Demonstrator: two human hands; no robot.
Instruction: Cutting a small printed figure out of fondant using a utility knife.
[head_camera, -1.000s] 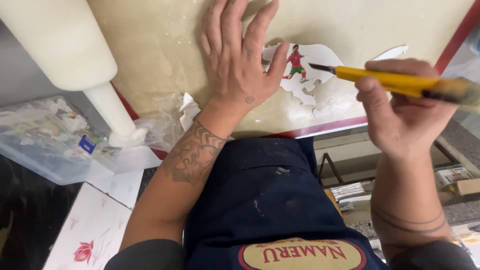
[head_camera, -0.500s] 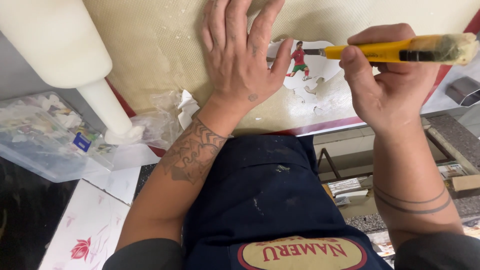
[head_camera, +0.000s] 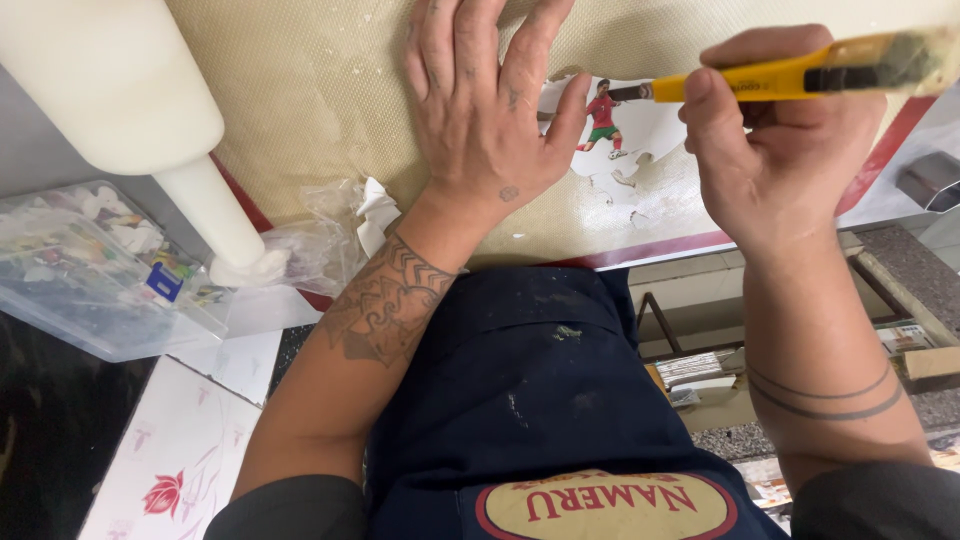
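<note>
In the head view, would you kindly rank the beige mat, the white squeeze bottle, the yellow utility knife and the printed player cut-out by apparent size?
1. Beige textured mat, largest though cropped.
2. White plastic squeeze bottle; it sits close to the camera, so its rank is unsure.
3. Yellow utility knife, in the right hand.
4. Printed player cut-out, smallest.

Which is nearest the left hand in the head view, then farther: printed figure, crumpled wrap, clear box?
1. Printed figure, just right of the left hand, by its thumb.
2. Crumpled wrap, lower left, at the mat's edge.
3. Clear box, far left.
</note>
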